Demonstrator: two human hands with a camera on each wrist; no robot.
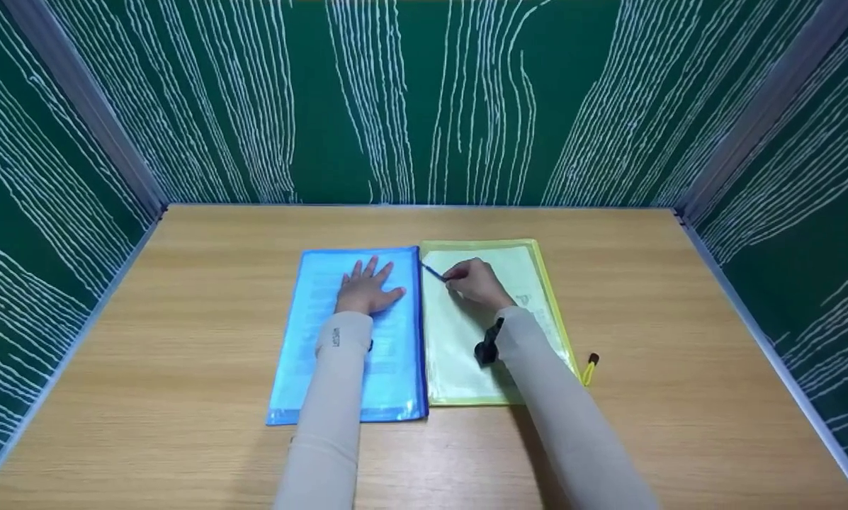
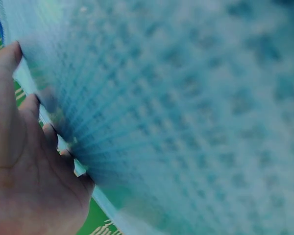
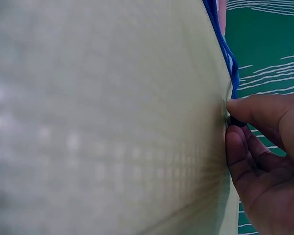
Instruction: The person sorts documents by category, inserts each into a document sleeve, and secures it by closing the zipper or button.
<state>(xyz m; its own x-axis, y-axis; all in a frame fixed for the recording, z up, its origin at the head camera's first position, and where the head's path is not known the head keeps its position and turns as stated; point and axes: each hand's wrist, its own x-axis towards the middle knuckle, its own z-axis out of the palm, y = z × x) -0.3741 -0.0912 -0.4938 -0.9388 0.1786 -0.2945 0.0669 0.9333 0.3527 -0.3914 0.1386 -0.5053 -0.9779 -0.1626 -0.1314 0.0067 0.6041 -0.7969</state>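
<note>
A blue zip document folder [image 1: 388,340] with printed paper inside lies on the table. Its dark blue zipper edge runs down the right side. My left hand [image 1: 367,289] rests on the upper part of this folder with its fingers spread; the left wrist view shows the palm [image 2: 34,161] against the sheet. Beside it, edge to edge, lies a yellow zip document folder [image 1: 466,368] holding white paper. Over its upper left part my right hand [image 1: 477,282] pinches a blue zipper pull cord [image 1: 433,271] from the blue folder. The cord's dark end [image 3: 237,122] shows between thumb and fingers.
A yellow pull cord with a dark tip [image 1: 591,368] sticks out from the yellow folder's right edge onto the wooden table [image 1: 679,425]. Green panels with white wavy lines [image 1: 310,106] stand around the back and sides. A black wrist camera [image 1: 489,347] is on the right wrist.
</note>
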